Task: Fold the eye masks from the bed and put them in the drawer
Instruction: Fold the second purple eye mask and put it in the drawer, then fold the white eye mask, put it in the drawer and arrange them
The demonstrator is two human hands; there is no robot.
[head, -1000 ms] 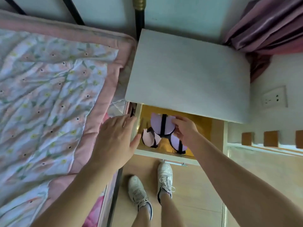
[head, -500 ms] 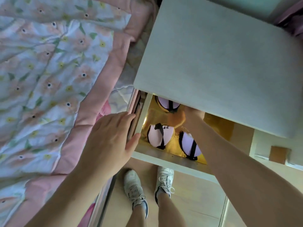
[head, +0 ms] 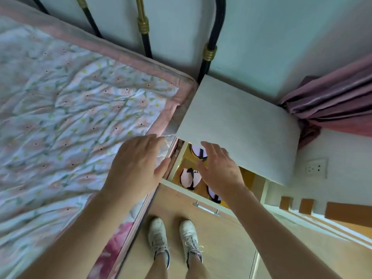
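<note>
The drawer (head: 182, 157) of the white nightstand stands pulled out, its yellow bottom showing. Three folded pale pink eye masks with black straps lie in it: one at the back (head: 198, 153), one at the front left (head: 189, 179), one at the front right (head: 213, 195) partly under my wrist. My right hand (head: 219, 170) hovers over the drawer, fingers spread, holding nothing. My left hand (head: 138, 164) is open beside the drawer's left edge, over the mattress side. No eye mask shows on the bed (head: 70, 109).
The nightstand top (head: 239, 127) overhangs the drawer's back. A metal handle (head: 205, 208) sits on the drawer front. Black and brass bed rails (head: 209, 55) stand behind. A pink curtain (head: 332, 105) hangs right, a wall socket (head: 316, 168) below it. My shoes (head: 173, 240) are on the wooden floor.
My right hand has come up out of the drawer, leaving the masks lying there. The view has tilted up, showing more bed and wall. My left hand stays near the drawer's left edge.
</note>
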